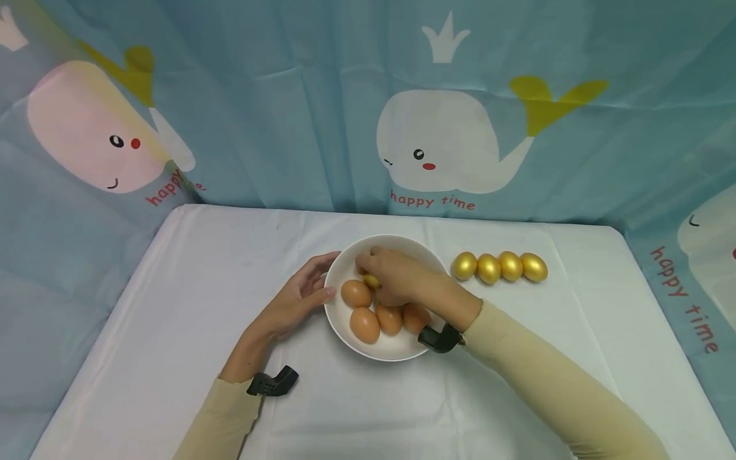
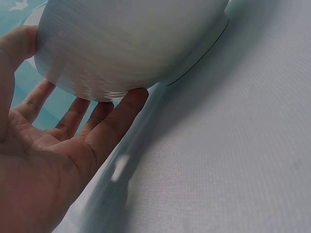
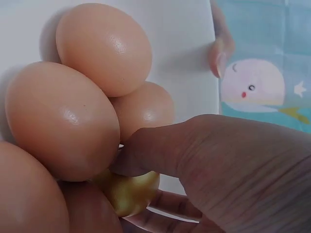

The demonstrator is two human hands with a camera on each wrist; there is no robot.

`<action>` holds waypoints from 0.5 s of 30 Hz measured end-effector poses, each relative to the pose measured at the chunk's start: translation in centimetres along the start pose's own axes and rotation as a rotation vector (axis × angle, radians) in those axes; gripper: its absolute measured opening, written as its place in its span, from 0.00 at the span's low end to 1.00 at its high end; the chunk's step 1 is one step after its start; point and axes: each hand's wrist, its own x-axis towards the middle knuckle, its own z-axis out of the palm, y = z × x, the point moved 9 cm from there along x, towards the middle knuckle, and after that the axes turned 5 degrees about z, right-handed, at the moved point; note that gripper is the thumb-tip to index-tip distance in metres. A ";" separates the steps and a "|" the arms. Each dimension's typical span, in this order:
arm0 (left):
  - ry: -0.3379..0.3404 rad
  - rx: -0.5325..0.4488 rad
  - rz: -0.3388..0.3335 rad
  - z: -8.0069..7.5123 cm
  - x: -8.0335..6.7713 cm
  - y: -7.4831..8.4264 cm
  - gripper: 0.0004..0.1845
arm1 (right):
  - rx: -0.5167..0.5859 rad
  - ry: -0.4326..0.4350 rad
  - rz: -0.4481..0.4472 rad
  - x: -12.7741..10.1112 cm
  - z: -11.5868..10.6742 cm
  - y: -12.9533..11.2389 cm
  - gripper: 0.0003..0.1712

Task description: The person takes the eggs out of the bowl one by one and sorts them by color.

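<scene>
Grasped between thumb and curled fingers of the right hand [image 1: 397,275], inside the white bowl [image 1: 393,348]: a golden egg [image 1: 371,281]. From the head camera, just a small gold patch below those fingers, mostly covered from above. From the right wrist, far more of the shell, slightly blurred, with thumb laid across one side and fingers around the other.

Close to the right hand, toward the person and to its left: brown eggs [image 1: 365,326], clustered within the bowl. Four countable from the head camera; five from the right wrist, including another tucked beside the golden egg and hidden from above by the right hand.

Left of the right hand, at the bowl's edge: the left hand [image 1: 301,294], holding the bowl with thumb at the rim and fingers spread along the outer wall. Clear only from the left wrist: fingertips touching the curved outside, near the bowl's foot.

Right of the right hand, outside the bowl: four more golden eggs [image 1: 510,266], side by side in a row on the white-covered bench [image 1: 322,415], seen from the head camera alone.

Beyond both hands: a blue curtain [image 1: 322,160] with printed whales [image 1: 439,140], glimpsed from both wrists too.
</scene>
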 end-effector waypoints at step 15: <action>0.009 -0.003 -0.005 0.1 0.1 0.0 0.36 | 0.008 0.130 -0.006 -1.8 -2.2 0.8 0.22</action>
